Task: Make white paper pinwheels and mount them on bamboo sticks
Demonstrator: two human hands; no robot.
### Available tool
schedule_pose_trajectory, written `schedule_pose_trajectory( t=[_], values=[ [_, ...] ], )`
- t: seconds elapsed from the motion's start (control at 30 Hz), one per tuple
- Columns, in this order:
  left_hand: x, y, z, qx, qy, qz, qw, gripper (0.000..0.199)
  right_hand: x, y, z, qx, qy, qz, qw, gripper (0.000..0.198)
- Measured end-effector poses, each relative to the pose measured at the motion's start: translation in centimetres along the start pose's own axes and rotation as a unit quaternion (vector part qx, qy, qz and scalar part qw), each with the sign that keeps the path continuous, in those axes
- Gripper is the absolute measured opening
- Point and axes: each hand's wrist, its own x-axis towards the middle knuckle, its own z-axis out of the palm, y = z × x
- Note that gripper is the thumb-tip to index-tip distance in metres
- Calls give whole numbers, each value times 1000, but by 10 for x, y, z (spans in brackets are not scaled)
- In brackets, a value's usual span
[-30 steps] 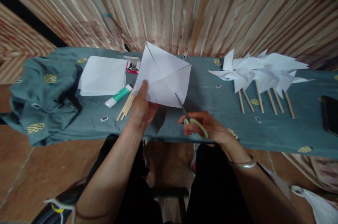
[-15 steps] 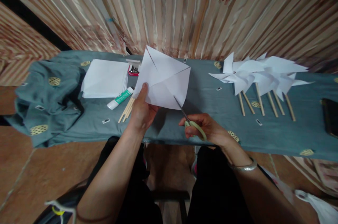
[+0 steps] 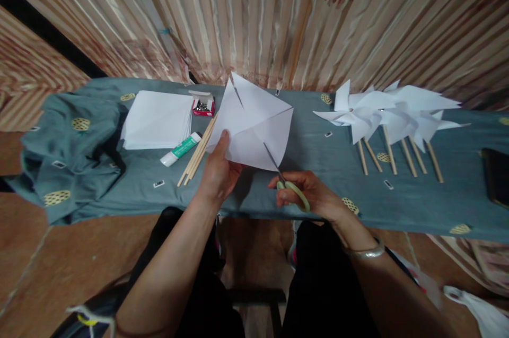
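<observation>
A square white sheet of paper [image 3: 254, 115] is pinched at its lower left corner by my left hand [image 3: 220, 171], thumb on top. Slits run inward from its top left and right corners, and a crease crosses its middle. My right hand [image 3: 304, 192] is closed around the pale green handles of a pair of scissors [image 3: 294, 195]. Their blades lie at the sheet's lower right corner, pointing up and left toward its centre. Whether the blades are fully closed on the paper I cannot tell.
Left of the sheet are wooden sticks [image 3: 198, 152], a green-and-white tube [image 3: 181, 149], an open red box of small metal pins [image 3: 203, 105] and a stack of white paper [image 3: 158, 119]. Several paper pinwheels [image 3: 392, 110] on sticks lie to the right, with a dark phone-like object [image 3: 495, 176] beyond.
My left hand and the sheet have shifted slightly right and down, uncovering more of the sticks and the red box. The scissors sit farther along the lower right corner of the paper.
</observation>
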Motion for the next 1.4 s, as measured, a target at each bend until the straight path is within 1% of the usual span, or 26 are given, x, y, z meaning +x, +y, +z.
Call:
schedule_pose_trajectory(
  t=[0.17, 0.3, 0.37, 0.5, 0.63, 0.8, 0.93, 1.2, 1.33, 1.4],
  values=[
    [1, -1, -2, -12, -5, 2, 1000, 17, 1, -1, 0, 8, 2, 7, 1000, 55],
    [1, 1, 0, -30, 5, 2, 1000, 21, 1, -2, 1, 21, 6, 27, 999, 56],
    [0, 2, 1, -34, 0, 6, 999, 23, 1, -2, 1, 27, 10, 32, 999, 55],
    [-1, 0, 1, -25, -3, 1, 1000, 22, 1, -2, 2, 20, 13, 22, 999, 54],
    [-3, -3, 3, -16, 5, -8, 1000, 17, 1, -1, 2, 15, 12, 1, 1000, 54],
    [-5, -4, 4, -11, 6, -16, 1000, 15, 2, -1, 3, 29, 22, -3, 999, 54],
    [-5, -5, 3, -7, -2, -13, 1000, 14, 3, 0, 3, 28, 25, 1, 999, 52],
    [-6, -3, 5, -5, 10, -15, 1000, 13, 4, 2, 4, 55, 34, 15, 998, 46],
    [-6, -6, 3, 11, 11, -15, 1000, 13, 4, 0, 4, 64, 36, 20, 997, 45],
    [-5, -8, 1, 18, 5, -13, 1000, 16, 4, -2, 5, 72, 38, 20, 997, 45]
  ],
)
